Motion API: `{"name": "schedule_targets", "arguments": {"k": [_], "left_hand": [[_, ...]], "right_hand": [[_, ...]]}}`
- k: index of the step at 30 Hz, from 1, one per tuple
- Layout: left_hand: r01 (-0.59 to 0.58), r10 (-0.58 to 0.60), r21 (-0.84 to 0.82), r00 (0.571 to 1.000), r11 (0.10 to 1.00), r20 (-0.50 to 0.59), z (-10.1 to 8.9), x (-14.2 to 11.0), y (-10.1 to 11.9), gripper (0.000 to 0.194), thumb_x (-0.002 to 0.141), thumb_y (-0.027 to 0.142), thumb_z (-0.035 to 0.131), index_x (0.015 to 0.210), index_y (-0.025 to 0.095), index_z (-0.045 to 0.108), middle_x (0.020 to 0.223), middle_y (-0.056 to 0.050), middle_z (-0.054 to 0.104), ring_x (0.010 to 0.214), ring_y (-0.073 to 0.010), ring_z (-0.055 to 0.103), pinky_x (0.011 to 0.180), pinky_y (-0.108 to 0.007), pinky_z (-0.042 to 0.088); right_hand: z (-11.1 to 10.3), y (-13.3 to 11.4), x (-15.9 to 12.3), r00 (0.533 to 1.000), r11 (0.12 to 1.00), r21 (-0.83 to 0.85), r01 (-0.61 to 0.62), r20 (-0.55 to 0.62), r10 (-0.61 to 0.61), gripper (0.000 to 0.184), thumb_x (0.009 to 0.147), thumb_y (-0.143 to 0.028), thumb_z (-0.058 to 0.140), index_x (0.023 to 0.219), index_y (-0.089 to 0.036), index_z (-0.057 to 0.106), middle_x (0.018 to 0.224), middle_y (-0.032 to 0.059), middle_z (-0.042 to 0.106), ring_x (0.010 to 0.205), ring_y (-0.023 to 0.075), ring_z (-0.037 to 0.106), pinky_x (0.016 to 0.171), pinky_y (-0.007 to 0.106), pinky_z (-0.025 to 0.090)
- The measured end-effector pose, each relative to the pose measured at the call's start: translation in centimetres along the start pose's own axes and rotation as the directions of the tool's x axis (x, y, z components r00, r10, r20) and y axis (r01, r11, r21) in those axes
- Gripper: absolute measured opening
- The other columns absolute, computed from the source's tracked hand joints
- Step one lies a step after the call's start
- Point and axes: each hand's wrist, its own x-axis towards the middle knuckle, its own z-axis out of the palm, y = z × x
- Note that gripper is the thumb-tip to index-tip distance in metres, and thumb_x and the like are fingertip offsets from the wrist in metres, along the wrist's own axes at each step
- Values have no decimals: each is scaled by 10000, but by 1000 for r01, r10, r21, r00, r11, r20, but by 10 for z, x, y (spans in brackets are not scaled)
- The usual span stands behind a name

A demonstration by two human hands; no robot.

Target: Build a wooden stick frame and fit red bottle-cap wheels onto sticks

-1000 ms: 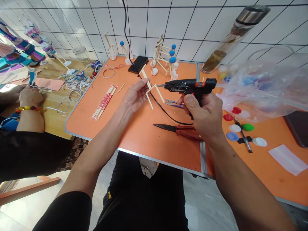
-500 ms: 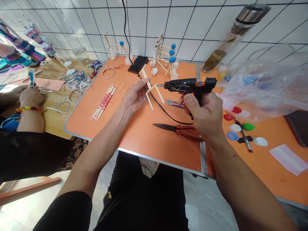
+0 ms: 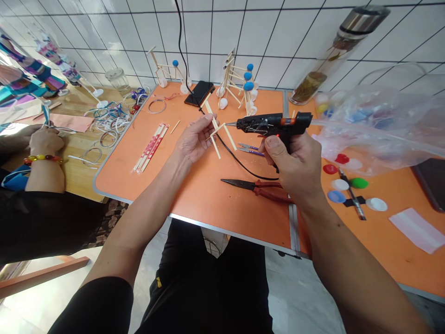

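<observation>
A tiled wall (image 3: pixel 264 46) stands at twelve o'clock behind an orange table (image 3: pixel 225 204), clock positions being read from the stick frame (image 3: pixel 219 129) held above the table. A clear plastic bag (image 3: pixel 385 127) lies at three o'clock; a tall bottle (image 3: pixel 332 55) stands at two. The right hand (image 3: pixel 299 160), between three and four o'clock, wraps round the handle of a black glue gun (image 3: pixel 267 124), whose nozzle points toward nine, its tip at a corner of the frame; contact cannot be told. The left hand (image 3: pixel 196 135), at nine o'clock, is narrowed to a pinch on the frame. The larger stick model (image 3: pixel 248 86) stands at one o'clock, the smaller stick model (image 3: pixel 175 63) at eleven. Pliers (image 3: pixel 255 185) lie at five o'clock, a phone (image 3: pixel 205 90) at eleven, packeted sticks (image 3: pixel 148 147) between eight and nine. Snips (image 3: pixel 256 152) lie at four o'clock, bottle caps (image 3: pixel 359 183) farther out that way. A short loose stick (image 3: pixel 175 127) lies at nine, beyond the left hand.
</observation>
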Motion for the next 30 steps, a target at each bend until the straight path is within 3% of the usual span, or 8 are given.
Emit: {"name": "schedule_targets", "arguments": {"k": [20, 30], "left_hand": [[-9, 9, 2, 1000, 1000, 10, 2, -3, 1, 174, 1028, 340, 921, 933, 218, 840, 859, -9, 855, 719, -104, 770, 641, -201, 584], [18, -17, 12, 1000, 1000, -25, 4, -7, 4, 128, 1036, 293, 910, 945, 218, 860, 890, -22, 870, 818, -132, 821, 735, -226, 612]], "right_hand": [[0, -4, 0, 1000, 1000, -18, 10, 4, -10, 544, 1058, -817, 797, 911, -297, 733, 690, -4, 592, 631, 199, 495, 620, 394, 397], [1, -4, 1, 1000, 1000, -19, -2, 1, 2, 581, 1035, -866, 788, 925, -300, 710, 681, -13, 564, 637, 203, 471, 621, 390, 355]]}}
